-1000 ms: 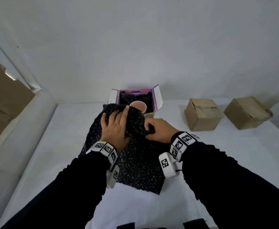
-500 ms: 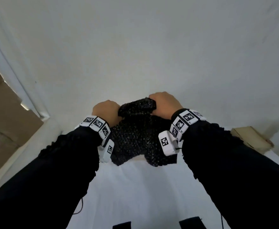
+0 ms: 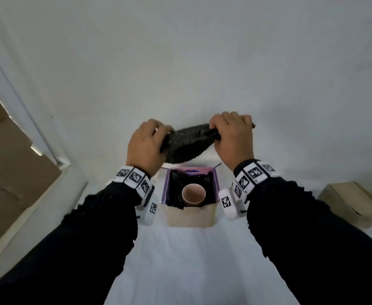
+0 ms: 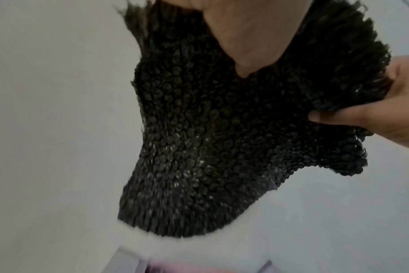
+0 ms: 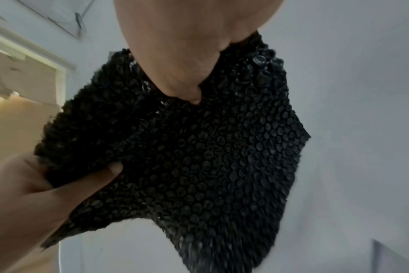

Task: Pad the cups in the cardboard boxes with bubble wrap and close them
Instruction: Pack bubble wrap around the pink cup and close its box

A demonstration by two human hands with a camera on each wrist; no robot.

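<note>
Fingers [image 3: 231, 119] of both hands clamped on black bubble wrap [image 4: 210, 138]; cup [image 3: 193, 194] only in head view.

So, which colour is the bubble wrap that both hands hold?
Black, with small shiny round bubbles: the sheet of bubble wrap shows best in the right wrist view.

White table [image 3: 180, 260] with open cardboard box [image 3: 190, 214] and closed box [image 3: 352, 204].

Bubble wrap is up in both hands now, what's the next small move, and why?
Probably lower the bubble wrap into the open box over the cup. The left hand and right hand hold it bunched in the air just beyond the box, and the cup's top is still bare.
</note>
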